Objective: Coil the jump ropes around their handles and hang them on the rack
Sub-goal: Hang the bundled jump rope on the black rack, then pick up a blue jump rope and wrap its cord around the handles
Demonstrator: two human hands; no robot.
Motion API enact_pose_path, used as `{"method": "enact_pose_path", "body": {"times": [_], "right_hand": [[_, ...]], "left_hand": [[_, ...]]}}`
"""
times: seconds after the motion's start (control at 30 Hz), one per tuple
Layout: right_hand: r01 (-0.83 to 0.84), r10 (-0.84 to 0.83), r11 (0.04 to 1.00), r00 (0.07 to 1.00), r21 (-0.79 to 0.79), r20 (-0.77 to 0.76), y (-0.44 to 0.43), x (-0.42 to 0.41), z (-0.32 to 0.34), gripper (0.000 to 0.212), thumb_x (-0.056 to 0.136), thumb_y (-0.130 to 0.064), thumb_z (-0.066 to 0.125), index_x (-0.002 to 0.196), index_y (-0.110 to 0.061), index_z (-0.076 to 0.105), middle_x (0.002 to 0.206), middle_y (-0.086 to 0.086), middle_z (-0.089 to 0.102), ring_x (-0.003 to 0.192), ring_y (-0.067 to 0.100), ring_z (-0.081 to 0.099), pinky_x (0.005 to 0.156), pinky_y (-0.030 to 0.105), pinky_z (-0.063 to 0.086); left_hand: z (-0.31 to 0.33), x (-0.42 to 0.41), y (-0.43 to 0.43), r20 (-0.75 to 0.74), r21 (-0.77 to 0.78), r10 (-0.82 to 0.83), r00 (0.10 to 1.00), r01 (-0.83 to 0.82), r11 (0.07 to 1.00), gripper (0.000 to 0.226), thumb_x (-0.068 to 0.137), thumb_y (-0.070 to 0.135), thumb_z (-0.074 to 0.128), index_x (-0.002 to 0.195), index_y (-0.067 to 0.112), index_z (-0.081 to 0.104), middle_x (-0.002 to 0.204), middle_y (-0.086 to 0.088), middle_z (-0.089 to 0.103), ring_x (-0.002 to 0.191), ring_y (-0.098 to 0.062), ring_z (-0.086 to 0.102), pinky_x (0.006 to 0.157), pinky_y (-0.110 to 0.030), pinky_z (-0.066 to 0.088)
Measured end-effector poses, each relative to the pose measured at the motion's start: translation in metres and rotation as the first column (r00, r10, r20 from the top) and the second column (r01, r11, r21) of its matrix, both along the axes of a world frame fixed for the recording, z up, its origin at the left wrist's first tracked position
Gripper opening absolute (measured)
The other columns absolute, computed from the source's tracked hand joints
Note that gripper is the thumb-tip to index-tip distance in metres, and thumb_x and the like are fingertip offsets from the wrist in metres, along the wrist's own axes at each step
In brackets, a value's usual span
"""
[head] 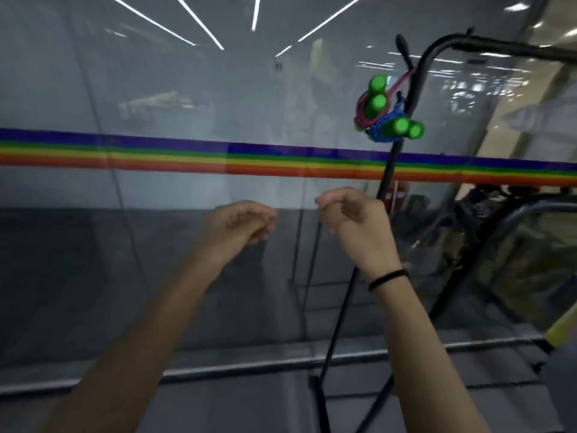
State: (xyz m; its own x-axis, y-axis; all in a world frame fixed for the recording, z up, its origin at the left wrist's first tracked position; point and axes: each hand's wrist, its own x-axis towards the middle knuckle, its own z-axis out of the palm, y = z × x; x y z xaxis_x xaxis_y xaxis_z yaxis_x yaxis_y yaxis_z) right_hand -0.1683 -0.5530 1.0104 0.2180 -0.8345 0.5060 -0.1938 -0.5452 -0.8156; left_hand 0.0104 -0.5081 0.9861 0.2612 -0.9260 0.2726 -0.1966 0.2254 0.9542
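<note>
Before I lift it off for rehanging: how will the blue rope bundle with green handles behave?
Probably light and floppy: the blue rope bundle is thin wound cord. Its round green handles might roll if set down. It hangs against the pink rope bundle, so they may snag.

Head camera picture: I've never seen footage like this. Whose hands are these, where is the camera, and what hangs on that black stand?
The one picture comes from a camera worn on a person's head, so both bare arms are that person's own. The left hand has loosely curled fingers and holds nothing visible; whether the right hand pinches something is unclear. On the black rack hang two coiled jump ropes with green handles: a pink rope and a blue rope. Behind is a glass wall with a rainbow stripe.
</note>
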Motion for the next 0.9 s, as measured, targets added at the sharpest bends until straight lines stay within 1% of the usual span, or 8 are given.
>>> {"method": "enact_pose_path", "body": {"times": [0.13, 0.23, 0.43, 0.5, 0.6, 0.67, 0.8, 0.9], "right_hand": [[-0.166, 0.171, 0.985, 0.98, 0.057, -0.1, 0.052, 0.021, -0.032, 0.024, 0.085, -0.007, 0.059, 0.071, -0.026, 0.065, 0.076, -0.002, 0.067, 0.077, 0.022, 0.063, 0.072, 0.034, 0.051], [-0.269, 0.288, 0.954, 0.945, 0.131, -0.158, 0.094, 0.035, -0.054, 0.025, 0.084, -0.004, 0.059, 0.071, -0.025, 0.065, 0.073, -0.008, 0.065, 0.074, 0.015, 0.062, 0.072, 0.03, 0.048], [-0.377, 0.42, 0.889, 0.898, 0.26, -0.135, 0.196, 0.077, -0.103, 0.029, 0.08, -0.007, 0.062, 0.065, -0.031, 0.066, 0.072, -0.002, 0.068, 0.071, 0.018, 0.064, 0.076, 0.039, 0.053], [-0.392, 0.44, 0.861, 0.893, 0.324, -0.09, 0.236, 0.089, -0.135, 0.028, 0.079, -0.008, 0.063, 0.062, -0.031, 0.065, 0.067, -0.003, 0.067, 0.066, 0.017, 0.062, 0.071, 0.035, 0.051], [-0.38, 0.453, 0.825, 0.887, 0.419, -0.087, 0.294, 0.101, -0.187, 0.034, 0.081, -0.002, 0.061, 0.062, -0.03, 0.063, 0.056, -0.013, 0.064, 0.058, 0.006, 0.06, 0.062, 0.019, 0.047], [-0.388, 0.471, 0.788, 0.88, 0.478, -0.063, 0.326, 0.103, -0.215, 0.029, 0.081, 0.001, 0.059, 0.066, -0.022, 0.064, 0.057, -0.011, 0.064, 0.055, 0.002, 0.058, 0.056, 0.01, 0.042], [-0.375, 0.495, 0.747, 0.865, 0.549, -0.084, 0.368, 0.108, -0.273, 0.025, 0.08, 0.003, 0.055, 0.07, -0.019, 0.063, 0.066, 0.001, 0.063, 0.059, 0.004, 0.057, 0.055, 0.006, 0.04], [-0.352, 0.51, 0.715, 0.854, 0.604, -0.105, 0.384, 0.105, -0.351, 0.027, 0.081, 0.0, 0.056, 0.069, -0.023, 0.064, 0.067, 0.0, 0.065, 0.059, 0.003, 0.058, 0.057, 0.008, 0.043]], "left_hand": [[-0.039, 0.018, 0.086, -0.036, 0.105, 0.104, 0.994, -0.1, 0.989, 0.027, 0.091, 0.002, 0.051, 0.077, 0.018, 0.068, 0.049, 0.009, 0.065, 0.047, 0.002, 0.056, 0.054, -0.007, 0.049], [-0.064, 0.03, 0.141, -0.047, 0.171, 0.145, 0.988, -0.135, 0.976, 0.018, 0.091, 0.0, 0.05, 0.09, 0.007, 0.066, 0.044, 0.009, 0.06, 0.043, 0.002, 0.053, 0.051, -0.008, 0.046], [-0.119, 0.056, 0.253, -0.067, 0.292, 0.228, 0.971, -0.2, 0.935, 0.018, 0.089, -0.003, 0.051, 0.092, 0.005, 0.066, 0.041, 0.01, 0.057, 0.04, 0.002, 0.05, 0.048, -0.008, 0.043], [-0.151, 0.066, 0.298, -0.057, 0.34, 0.239, 0.969, -0.207, 0.917, 0.018, 0.089, -0.004, 0.051, 0.091, 0.003, 0.067, 0.042, 0.01, 0.058, 0.041, 0.002, 0.05, 0.048, -0.01, 0.042], [-0.199, 0.077, 0.361, -0.036, 0.422, 0.268, 0.963, -0.229, 0.877, 0.021, 0.088, -0.005, 0.051, 0.084, 0.009, 0.067, 0.043, 0.011, 0.06, 0.042, 0.003, 0.051, 0.049, -0.009, 0.043], [-0.224, 0.078, 0.39, -0.072, 0.458, 0.282, 0.957, -0.22, 0.862, 0.021, 0.088, -0.005, 0.051, 0.085, 0.009, 0.066, 0.043, 0.011, 0.06, 0.042, 0.003, 0.052, 0.049, -0.009, 0.044], [-0.273, 0.076, 0.424, -0.094, 0.477, 0.278, 0.956, -0.202, 0.855, 0.02, 0.088, -0.004, 0.051, 0.084, 0.007, 0.068, 0.045, 0.009, 0.06, 0.043, 0.002, 0.05, 0.049, -0.01, 0.043], [-0.344, 0.072, 0.437, -0.106, 0.486, 0.264, 0.959, -0.182, 0.855, 0.02, 0.088, -0.005, 0.05, 0.085, 0.003, 0.068, 0.046, 0.008, 0.06, 0.044, 0.001, 0.05, 0.049, -0.01, 0.043]]}}
